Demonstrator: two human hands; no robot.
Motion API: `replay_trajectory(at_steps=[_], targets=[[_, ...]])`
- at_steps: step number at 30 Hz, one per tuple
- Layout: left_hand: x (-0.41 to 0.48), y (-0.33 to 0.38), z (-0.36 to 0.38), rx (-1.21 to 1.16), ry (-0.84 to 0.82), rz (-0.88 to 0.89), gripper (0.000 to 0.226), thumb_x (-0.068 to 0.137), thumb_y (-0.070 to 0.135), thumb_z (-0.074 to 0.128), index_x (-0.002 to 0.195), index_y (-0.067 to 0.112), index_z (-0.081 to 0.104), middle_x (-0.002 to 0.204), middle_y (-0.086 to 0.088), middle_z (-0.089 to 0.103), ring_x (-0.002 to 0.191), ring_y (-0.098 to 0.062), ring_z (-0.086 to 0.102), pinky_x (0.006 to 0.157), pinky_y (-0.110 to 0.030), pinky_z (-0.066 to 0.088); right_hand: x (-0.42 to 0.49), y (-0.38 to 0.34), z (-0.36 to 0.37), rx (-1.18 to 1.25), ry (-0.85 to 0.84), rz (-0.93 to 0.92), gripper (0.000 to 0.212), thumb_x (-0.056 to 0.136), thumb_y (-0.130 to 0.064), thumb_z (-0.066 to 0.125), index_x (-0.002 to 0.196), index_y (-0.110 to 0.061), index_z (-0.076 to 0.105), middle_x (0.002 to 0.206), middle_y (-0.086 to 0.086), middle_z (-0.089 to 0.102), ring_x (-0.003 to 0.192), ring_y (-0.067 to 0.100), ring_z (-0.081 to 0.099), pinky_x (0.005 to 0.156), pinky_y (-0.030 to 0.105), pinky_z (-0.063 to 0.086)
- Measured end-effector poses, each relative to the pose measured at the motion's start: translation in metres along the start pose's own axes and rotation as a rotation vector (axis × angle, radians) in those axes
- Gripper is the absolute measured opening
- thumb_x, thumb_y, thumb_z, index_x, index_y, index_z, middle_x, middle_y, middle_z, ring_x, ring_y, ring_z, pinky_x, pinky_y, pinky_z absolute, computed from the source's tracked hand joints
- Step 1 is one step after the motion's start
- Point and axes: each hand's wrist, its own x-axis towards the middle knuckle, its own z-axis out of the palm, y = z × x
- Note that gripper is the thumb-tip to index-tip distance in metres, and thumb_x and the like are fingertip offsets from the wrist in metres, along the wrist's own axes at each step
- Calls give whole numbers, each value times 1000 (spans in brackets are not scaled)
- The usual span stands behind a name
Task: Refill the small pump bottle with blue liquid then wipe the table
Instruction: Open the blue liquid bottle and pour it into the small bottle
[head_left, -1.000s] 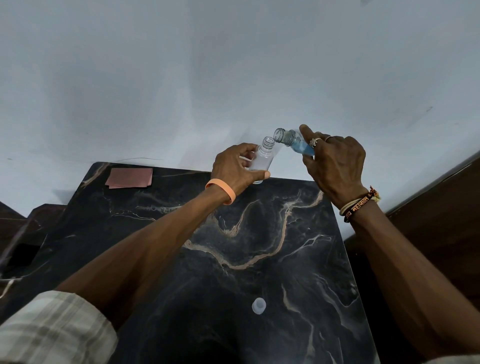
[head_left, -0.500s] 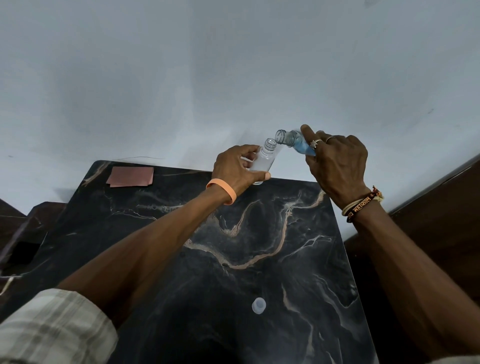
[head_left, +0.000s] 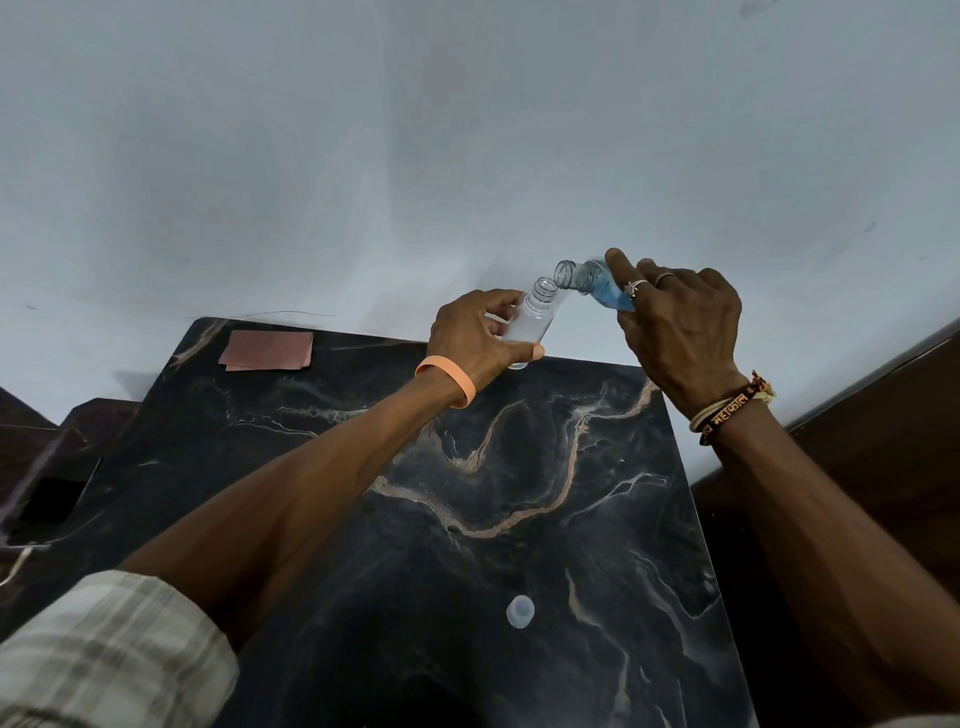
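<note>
My left hand grips a small clear bottle, uncapped and leaning slightly right, above the far edge of the black marble table. My right hand holds a second clear bottle with blue liquid, tipped on its side with its open mouth just above and right of the small bottle's mouth. The blue liquid sits in the lower body of the tipped bottle, short of its neck. No stream shows between the two mouths. A small translucent cap lies on the table near me.
A folded brownish-pink cloth lies at the table's far left corner. A pale wall rises behind the table. Dark wooden furniture stands to the right, and a dark object sits on the lower surface at the left.
The blue-liquid bottle's mouth has edged closer to the small bottle's mouth. Both hands have stayed nearly in place.
</note>
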Motion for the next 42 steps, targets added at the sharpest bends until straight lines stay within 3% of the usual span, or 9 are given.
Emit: replay_trajectory(at_steps=[9, 18, 31, 42], targets=[[0, -2, 0, -20, 9, 7, 68, 54, 39, 89, 116, 27, 65, 106, 6, 69, 85, -13, 66, 76, -26, 56, 2, 1, -2, -50, -43, -21, 50, 83, -4, 67, 133, -9, 62, 106, 23, 72, 82, 38, 70, 66, 38, 48], [2, -4, 2, -15, 4, 3, 68, 56, 39, 89, 118, 25, 65, 111, 3, 69, 86, -12, 65, 72, -18, 51, 1, 2, -1, -53, -114, -19, 52, 87, -5, 62, 139, -10, 56, 116, 24, 69, 91, 39, 69, 71, 41, 47], [4, -5, 3, -31, 6, 1, 69, 57, 38, 89, 119, 24, 64, 112, 2, 68, 89, -16, 66, 79, -31, 58, 3, 2, 0, -75, -149, -26, 54, 89, -6, 58, 143, -11, 52, 121, 22, 67, 95, 39, 67, 76, 41, 47], [4, -6, 2, -32, 10, 15, 69, 56, 38, 89, 119, 23, 65, 112, 2, 69, 89, -15, 67, 79, -33, 58, 5, 1, -3, -55, -106, -39, 52, 86, -2, 61, 138, -8, 57, 117, 24, 68, 93, 40, 69, 75, 42, 50]])
